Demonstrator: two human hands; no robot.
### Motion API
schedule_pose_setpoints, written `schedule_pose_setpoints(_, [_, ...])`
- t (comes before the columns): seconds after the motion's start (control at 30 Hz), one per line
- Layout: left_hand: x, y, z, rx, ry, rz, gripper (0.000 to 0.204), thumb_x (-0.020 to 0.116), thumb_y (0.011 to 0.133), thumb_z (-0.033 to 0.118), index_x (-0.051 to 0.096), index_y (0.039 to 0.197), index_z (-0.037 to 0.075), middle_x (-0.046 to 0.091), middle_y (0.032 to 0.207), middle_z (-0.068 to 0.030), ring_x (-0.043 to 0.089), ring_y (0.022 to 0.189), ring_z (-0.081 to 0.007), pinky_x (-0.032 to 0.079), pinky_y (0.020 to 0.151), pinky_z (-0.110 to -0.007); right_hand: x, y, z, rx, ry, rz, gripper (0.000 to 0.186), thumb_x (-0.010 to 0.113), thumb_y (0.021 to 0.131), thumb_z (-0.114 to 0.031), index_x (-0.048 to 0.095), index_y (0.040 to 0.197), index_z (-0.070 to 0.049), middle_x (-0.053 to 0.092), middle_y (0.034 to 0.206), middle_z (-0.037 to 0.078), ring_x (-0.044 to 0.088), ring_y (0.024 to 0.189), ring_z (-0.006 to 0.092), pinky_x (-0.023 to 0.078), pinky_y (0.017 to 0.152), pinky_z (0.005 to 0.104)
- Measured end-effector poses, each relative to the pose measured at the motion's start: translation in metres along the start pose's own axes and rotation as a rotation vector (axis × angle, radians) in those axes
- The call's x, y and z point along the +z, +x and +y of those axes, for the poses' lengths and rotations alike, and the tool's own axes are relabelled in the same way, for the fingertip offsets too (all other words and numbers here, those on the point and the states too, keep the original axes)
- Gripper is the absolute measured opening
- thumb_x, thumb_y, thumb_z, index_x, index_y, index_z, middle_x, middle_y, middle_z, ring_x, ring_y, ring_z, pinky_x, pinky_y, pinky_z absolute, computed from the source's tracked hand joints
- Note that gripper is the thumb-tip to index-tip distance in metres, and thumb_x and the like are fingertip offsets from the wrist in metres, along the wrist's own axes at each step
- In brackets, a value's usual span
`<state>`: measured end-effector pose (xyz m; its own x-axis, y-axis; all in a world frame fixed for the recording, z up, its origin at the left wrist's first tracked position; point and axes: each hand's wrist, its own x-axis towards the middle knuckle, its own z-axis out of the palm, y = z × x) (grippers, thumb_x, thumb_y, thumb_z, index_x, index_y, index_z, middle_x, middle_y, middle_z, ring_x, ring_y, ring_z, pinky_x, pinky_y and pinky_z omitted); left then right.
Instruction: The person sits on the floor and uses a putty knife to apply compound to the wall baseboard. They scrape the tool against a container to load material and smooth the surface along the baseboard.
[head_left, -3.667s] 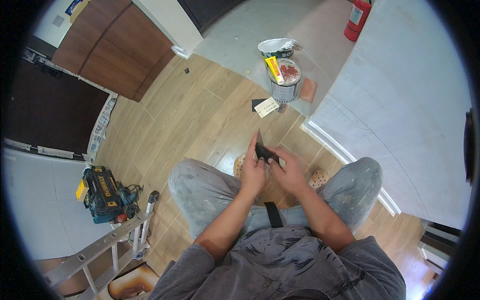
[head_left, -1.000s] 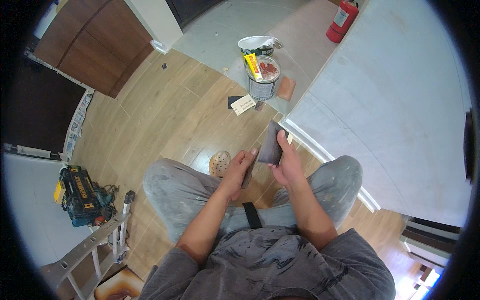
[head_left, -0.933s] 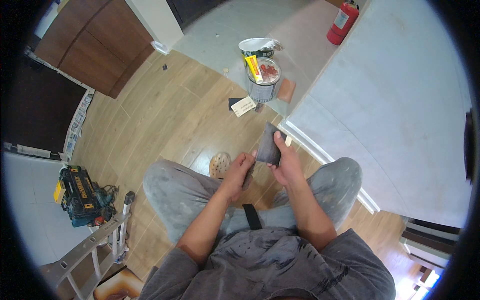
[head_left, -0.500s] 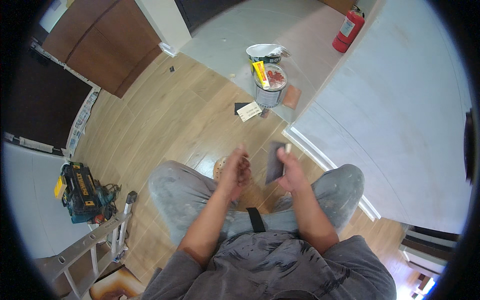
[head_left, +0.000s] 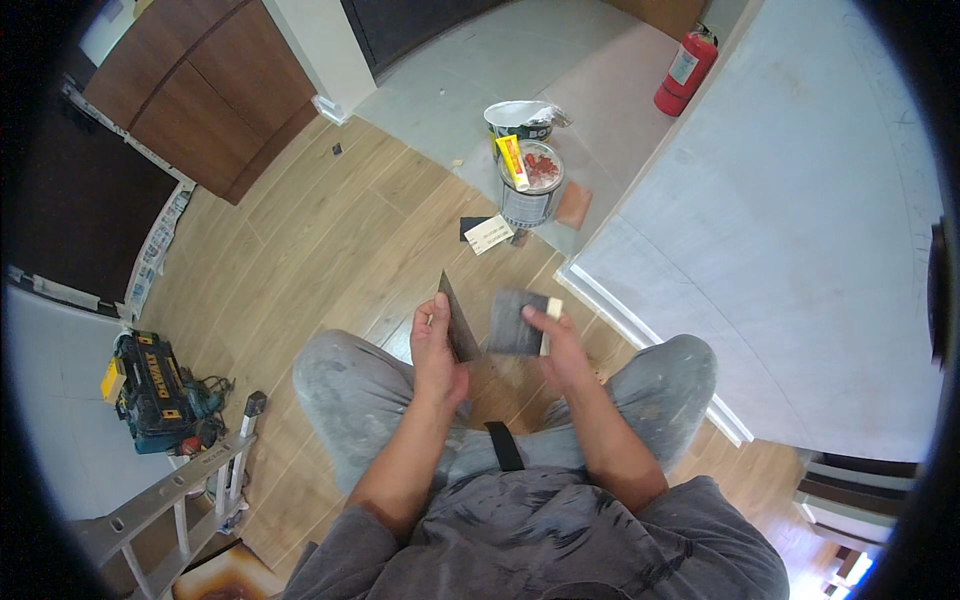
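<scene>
Dark sheets (head_left: pixel 515 322), hands (head_left: pixel 436 352) apart gripping one each, forearms (head_left: pixel 413 455) angled inward

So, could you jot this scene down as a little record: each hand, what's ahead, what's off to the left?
Left hand: holds a thin dark sheet
Right hand: holds a grey sheet and a pale piece
Ahead: yellow tube lying on a can
Off left: tool case, metal ladder

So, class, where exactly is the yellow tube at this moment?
In the head view, the yellow tube is above centre, slightly right of middle, lying across the left side of the grey can's lid, beside red smears.
</scene>
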<state>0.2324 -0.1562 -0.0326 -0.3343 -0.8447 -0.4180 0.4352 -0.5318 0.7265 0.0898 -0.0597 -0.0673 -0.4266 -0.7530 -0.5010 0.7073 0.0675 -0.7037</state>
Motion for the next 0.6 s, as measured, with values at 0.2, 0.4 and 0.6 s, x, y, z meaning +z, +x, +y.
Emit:
schedule_pose_setpoints(0.2, [-0.001, -0.002, 0.001, 0.045, 0.007, 0.021, 0.029, 0.076, 0.098, 0.013, 0.060, 0.121, 0.006, 0.071, 0.114, -0.0075, 0.070, 0.102, -0.0189, 0.056, 0.091, -0.036, 0.001, 0.010, 0.004, -0.136, -0.107, 0.220, 0.035, 0.065, 0.105, -0.030, 0.060, 0.131, -0.007, 0.068, 0.104, 0.001, 0.064, 0.088, 0.0135, 0.057, 0.079, 0.0350])
schedule_pose_setpoints(0.4, [-0.003, 0.000, -0.006, -0.072, 0.052, 0.015, 0.027, 0.074, 0.097, 0.008, 0.065, 0.122, 0.002, 0.073, 0.112, -0.0063, 0.068, 0.099, -0.0161, 0.055, 0.087, -0.032, -0.001, 0.015, 0.023, -0.379, -0.478, -0.025, 0.044, 0.059, 0.109, -0.031, 0.057, 0.139, 0.001, 0.070, 0.113, 0.003, 0.063, 0.104, 0.0149, 0.050, 0.095, 0.0339])
schedule_pose_setpoints(0.6, [-0.005, -0.002, -0.020, 0.090, 0.390, -0.036, 0.020, 0.074, 0.098, 0.010, 0.067, 0.114, 0.000, 0.072, 0.099, -0.0023, 0.064, 0.087, -0.0098, 0.051, 0.078, -0.027, -0.010, 0.020, 0.033, -0.303, -0.532, -0.037, 0.040, 0.057, 0.109, -0.033, 0.065, 0.129, 0.001, 0.072, 0.113, 0.006, 0.064, 0.104, 0.0166, 0.048, 0.097, 0.0333])
